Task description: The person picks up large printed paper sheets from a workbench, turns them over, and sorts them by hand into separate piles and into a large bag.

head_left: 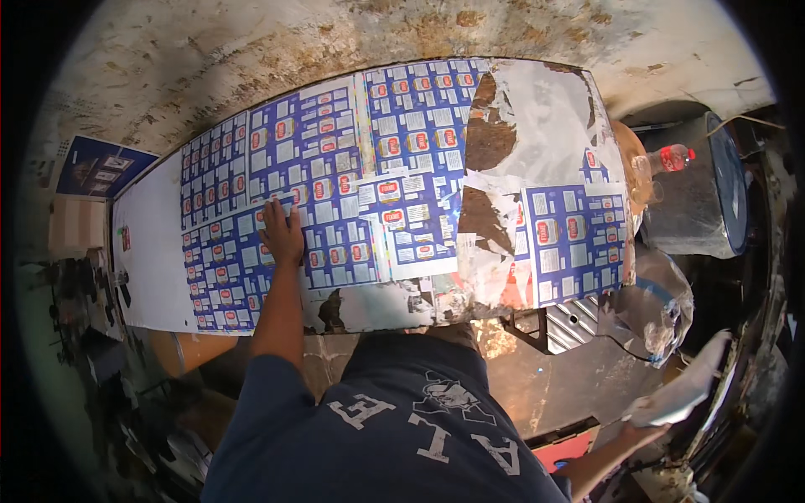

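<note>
My left hand lies flat with its fingers spread on blue printed sheets, which cover much of the worktable. Small red-and-white labels and pale text boxes repeat across these sheets. Low on the right, my right hand is partly visible, closed at the lower end of a white sheet. That sheet stands out beyond the table, tilted up to the right. Some of the right hand's fingers are hidden against it.
The worktable has torn, worn patches and backs onto a stained wall. Right of it are a plastic bottle with a red cap, a large wrapped drum and a clear plastic bag. A blue picture sheet is far left.
</note>
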A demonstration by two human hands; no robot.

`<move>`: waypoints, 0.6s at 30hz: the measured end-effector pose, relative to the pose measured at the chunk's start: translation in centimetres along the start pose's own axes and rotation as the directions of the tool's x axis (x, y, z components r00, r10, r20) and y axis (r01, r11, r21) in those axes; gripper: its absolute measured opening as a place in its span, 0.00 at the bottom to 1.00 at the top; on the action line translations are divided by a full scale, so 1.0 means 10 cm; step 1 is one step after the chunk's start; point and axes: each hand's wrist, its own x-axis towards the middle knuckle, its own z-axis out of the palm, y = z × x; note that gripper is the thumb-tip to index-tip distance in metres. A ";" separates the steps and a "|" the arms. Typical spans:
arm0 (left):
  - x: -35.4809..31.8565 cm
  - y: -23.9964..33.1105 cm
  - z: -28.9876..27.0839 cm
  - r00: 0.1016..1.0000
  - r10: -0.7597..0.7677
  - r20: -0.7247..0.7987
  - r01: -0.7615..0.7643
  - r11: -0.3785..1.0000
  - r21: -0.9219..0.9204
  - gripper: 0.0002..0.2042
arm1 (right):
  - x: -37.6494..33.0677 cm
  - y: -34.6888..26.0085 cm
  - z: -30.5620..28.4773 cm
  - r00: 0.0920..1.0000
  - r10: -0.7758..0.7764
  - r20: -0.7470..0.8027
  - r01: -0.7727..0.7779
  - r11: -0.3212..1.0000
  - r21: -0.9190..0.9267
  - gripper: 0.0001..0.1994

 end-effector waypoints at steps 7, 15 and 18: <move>-0.97 0.57 -0.28 0.880 0.467 -0.091 -0.412 0.653 -0.635 0.25 | -1.33 0.32 0.19 0.974 0.128 0.187 -0.120 0.991 -0.053 0.28; -3.23 1.68 -0.63 0.205 0.973 0.109 -0.395 0.185 -0.900 0.66 | -2.76 -0.13 0.64 0.270 0.309 0.912 -0.178 0.947 -0.268 0.19; -3.25 1.85 -0.79 0.122 0.947 0.297 -0.229 0.318 -0.920 0.49 | -2.72 -0.11 0.63 0.319 0.268 0.909 -0.263 0.947 -0.186 0.19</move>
